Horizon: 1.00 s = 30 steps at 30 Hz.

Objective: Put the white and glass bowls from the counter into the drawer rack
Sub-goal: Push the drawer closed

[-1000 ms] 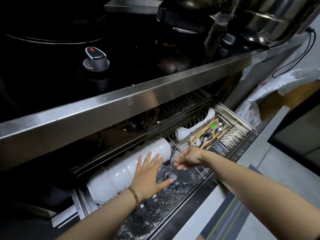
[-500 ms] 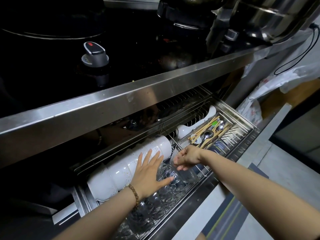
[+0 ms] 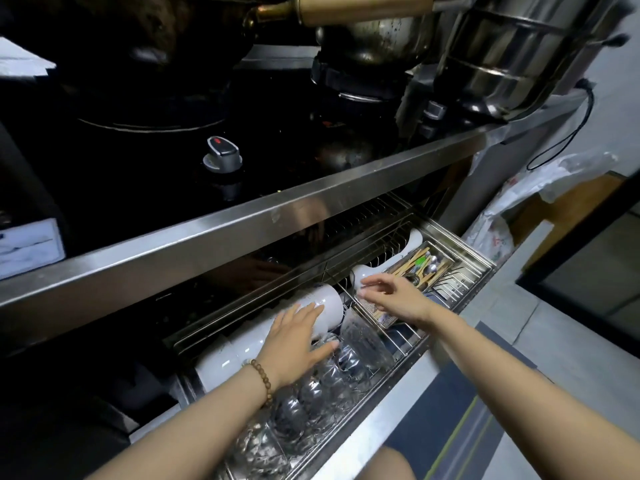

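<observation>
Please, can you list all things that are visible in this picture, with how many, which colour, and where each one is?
white bowls: a nested row, exact count unclear, white, back left of the drawer rack
glass bowls: a row, count unclear, clear, front of the rack
drawer rack: one, steel, pulled out below the counter
cutlery tray: one, steel, right of the rack, holding chopsticks and spoons
white ladle: one, white, behind the tray
stove knob: one, grey with red mark, on the black stovetop
pots: several, steel, on the counter
left hand: open, flat on the bowls, bead bracelet on wrist
right hand: open, empty, above the rack
</observation>
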Motion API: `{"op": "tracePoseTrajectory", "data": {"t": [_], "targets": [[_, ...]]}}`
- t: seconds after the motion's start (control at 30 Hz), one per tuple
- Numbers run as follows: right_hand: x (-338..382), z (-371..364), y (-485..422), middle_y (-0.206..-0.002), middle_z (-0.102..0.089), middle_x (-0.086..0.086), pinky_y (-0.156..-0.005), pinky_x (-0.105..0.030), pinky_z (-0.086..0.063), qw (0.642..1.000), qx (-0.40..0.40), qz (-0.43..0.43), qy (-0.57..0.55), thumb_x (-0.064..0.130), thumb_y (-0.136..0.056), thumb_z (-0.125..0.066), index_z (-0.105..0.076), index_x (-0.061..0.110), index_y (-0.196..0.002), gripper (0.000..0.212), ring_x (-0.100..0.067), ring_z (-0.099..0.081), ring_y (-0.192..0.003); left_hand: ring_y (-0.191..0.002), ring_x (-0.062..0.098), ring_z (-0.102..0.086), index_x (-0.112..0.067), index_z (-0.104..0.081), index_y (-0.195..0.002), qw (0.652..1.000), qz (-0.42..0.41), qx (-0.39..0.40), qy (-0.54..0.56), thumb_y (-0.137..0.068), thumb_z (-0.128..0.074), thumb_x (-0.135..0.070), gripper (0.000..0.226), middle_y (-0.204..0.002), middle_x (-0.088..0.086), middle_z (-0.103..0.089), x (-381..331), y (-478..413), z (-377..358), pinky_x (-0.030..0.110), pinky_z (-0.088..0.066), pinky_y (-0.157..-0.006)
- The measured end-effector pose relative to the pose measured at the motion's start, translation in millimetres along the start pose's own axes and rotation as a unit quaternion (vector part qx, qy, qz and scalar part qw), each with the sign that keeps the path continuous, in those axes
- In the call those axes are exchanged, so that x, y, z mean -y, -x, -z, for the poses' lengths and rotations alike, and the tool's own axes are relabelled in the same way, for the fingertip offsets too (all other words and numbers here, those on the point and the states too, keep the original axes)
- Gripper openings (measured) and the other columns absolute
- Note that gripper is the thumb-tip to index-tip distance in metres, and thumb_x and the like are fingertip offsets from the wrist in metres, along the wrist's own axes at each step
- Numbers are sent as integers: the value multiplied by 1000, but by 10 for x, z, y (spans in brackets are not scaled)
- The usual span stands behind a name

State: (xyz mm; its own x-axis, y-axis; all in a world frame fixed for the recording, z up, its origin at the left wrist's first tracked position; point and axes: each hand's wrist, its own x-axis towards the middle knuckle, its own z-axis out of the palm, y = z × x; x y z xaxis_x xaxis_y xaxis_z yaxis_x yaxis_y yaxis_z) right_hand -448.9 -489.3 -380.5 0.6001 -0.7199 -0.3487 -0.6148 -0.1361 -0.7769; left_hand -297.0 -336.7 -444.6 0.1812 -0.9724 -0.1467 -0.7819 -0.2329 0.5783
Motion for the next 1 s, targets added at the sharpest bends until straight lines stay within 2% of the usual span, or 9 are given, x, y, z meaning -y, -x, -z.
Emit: {"op": "tracePoseTrajectory", "data": {"t": [0.1,0.17,0.27,0.37,0.43,0.57,0.67,0.83,1.0], "targets": [[109,-38,370,-112,-66,-4,-80,-17,-51,990,-92,86,-64,21,-88,-63,-62,14,-117,30,-13,-61,-98,-141,12,-22,-26,-25,-147,998,-41,-49,-10,-91,-47,-50,64,-154,-8,-28,-162,186,307,30,-18,-117],[88,-125,613,-115,-64,2,-87,-24,-51,980,-140,119,-79,25,-87,-64,-61,21,-117,30,-11,-59,-105,-137,8,-29,-27,-30,-144,993,-79,-85,-26,-92,-48,-45,58,-149,-12,-34,-270,354,524,28,-26,-113],[3,-314,912,-131,-51,15,-96,-13,-39,966,-202,142,-77,34,-86,-64,-54,30,-124,39,4,-45,-121,-133,7,-35,-26,-38,-141,974,-158,-147,-63,-93,-48,-42,51,-143,-12,-43,-449,602,864,22,-28,-110],[-76,-540,1091,-150,-30,13,-116,-33,-22,946,-289,143,-41,37,-84,-65,-51,35,-126,44,-5,-18,-142,-127,14,-45,-19,-48,-135,940,-238,-204,-134,-91,-54,-35,47,-135,-5,-53,-647,809,1214,23,-29,-107],[-92,-711,1178,-157,-9,14,-117,-42,-7,932,-336,132,-26,38,-83,-66,-43,44,-126,50,-5,3,-144,-125,18,-50,-16,-52,-132,916,-261,-245,-180,-88,-59,-32,47,-132,0,-57,-732,914,1434,27,-31,-107],[-34,-985,1261,-157,18,9,-116,-52,-4,913,-391,44,-108,44,-77,-70,-26,40,-142,79,-16,16,-146,-136,21,-38,-17,-42,-140,905,-224,-266,-248,-87,-60,-39,60,-143,2,-46,-709,1039,1807,34,-24,-115],[28,-1057,1234,-157,24,5,-114,-54,-14,901,-402,14,-163,44,-76,-71,-13,39,-148,93,-31,6,-146,-144,18,-22,-22,-26,-148,914,-161,-248,-278,-88,-53,-50,72,-154,-1,-30,-547,1093,1974,34,-11,-119],[25,-1079,1151,-156,25,5,-110,-53,-27,895,-412,13,-171,46,-75,-71,-7,42,-147,97,-38,1,-146,-146,14,-11,-27,-18,-149,923,-111,-213,-301,-87,-40,-62,74,-157,-6,-20,-277,1148,2076,31,-3,-119],[93,-1105,1048,-156,26,4,-111,-49,-25,901,-388,28,-191,43,-77,-71,-12,46,-146,90,-28,11,-147,-146,11,-11,-30,-20,-149,930,-98,-210,-284,-85,-32,-68,76,-156,-8,-23,-238,1128,2070,32,-4,-119]]}}
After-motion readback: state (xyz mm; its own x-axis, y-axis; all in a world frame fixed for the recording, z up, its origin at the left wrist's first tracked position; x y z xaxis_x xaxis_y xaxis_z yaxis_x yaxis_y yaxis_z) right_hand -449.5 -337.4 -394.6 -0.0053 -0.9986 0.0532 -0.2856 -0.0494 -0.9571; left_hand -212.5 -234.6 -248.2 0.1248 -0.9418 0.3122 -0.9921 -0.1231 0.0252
